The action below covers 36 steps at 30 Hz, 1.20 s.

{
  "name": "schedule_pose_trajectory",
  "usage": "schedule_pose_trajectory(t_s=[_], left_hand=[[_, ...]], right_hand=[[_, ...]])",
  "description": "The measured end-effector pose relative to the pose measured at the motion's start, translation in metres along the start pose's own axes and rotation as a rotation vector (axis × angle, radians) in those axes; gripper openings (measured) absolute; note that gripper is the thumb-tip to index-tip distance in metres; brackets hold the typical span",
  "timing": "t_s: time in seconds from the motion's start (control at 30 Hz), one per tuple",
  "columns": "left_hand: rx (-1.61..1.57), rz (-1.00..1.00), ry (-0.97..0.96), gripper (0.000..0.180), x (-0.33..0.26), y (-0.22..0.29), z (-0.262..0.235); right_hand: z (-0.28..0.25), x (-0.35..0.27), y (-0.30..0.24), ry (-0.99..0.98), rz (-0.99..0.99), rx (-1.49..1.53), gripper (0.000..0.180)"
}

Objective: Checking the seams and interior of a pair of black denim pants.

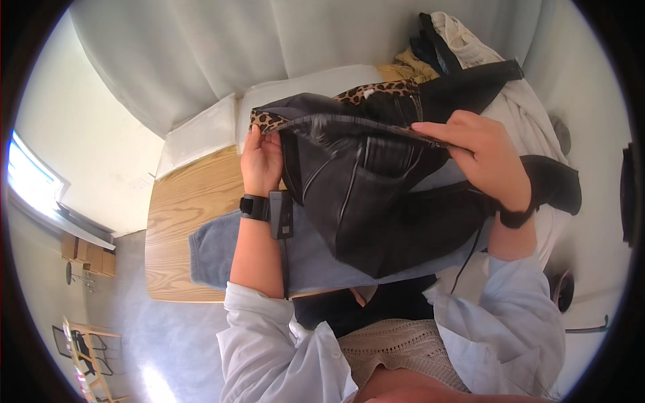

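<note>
Black jeans (383, 201) over the table (178, 228), the waistband (349, 123) with its long axis running left to right between both hands: left hand (263, 160) pinching its left end, right hand (485, 153) grasping its right, the black cloth hanging on the near side

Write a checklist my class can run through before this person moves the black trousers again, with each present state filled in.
1. Left hand holding the waist edge: ok.
2. Right hand holding the same edge: ok.
3. Black trousers lying flat: not ok, bunched.
4. Nothing between trousers and wooden table: not ok, a grey-blue garment lies there.
5. Trousers' fastening closed: cannot tell.
</note>
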State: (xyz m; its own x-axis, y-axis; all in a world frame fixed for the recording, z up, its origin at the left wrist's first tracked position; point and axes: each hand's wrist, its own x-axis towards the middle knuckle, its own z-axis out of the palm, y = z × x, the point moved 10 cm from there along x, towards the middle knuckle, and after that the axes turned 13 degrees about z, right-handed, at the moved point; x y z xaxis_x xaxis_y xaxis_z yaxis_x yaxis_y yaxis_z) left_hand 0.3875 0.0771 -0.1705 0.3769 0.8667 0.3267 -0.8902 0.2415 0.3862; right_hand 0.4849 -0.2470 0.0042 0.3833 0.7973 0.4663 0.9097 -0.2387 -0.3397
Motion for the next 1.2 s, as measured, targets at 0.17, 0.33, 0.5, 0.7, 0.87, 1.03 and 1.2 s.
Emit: schedule_pose_trajectory(t_s=[0.17, 0.33, 0.5, 0.7, 0.87, 1.03, 1.2], left_hand=[[0.08, -0.152, 0.143, 0.023, 0.007, -0.011, -0.038], [0.186, -0.293, -0.054, 0.039, -0.006, -0.012, -0.004], [0.952, -0.309, -0.001, 0.057, -0.014, 0.033, 0.009], [1.229, -0.516, -0.251, 0.058, -0.047, 0.04, 0.042], [0.615, -0.476, -0.272, 0.031, -0.051, 0.003, 0.064], [0.2, -0.316, -0.248, 0.028, -0.038, -0.01, 0.065], [0.112, -0.307, -0.096, 0.031, -0.034, -0.016, 0.045]], right_hand=[[0.049, -0.043, -0.08, 0.085, -0.473, -0.214, 0.042], [0.076, -0.036, -0.082, 0.06, -0.423, -0.165, 0.046], [0.066, -0.023, -0.066, 0.076, -0.33, -0.184, 0.045], [0.058, -0.013, -0.054, 0.119, -0.238, -0.176, 0.046], [0.057, -0.016, -0.061, 0.137, -0.241, -0.128, 0.046], [0.079, -0.034, -0.087, 0.102, -0.439, -0.124, 0.042], [0.126, -0.047, -0.099, -0.116, -0.604, -0.087, 0.032]])
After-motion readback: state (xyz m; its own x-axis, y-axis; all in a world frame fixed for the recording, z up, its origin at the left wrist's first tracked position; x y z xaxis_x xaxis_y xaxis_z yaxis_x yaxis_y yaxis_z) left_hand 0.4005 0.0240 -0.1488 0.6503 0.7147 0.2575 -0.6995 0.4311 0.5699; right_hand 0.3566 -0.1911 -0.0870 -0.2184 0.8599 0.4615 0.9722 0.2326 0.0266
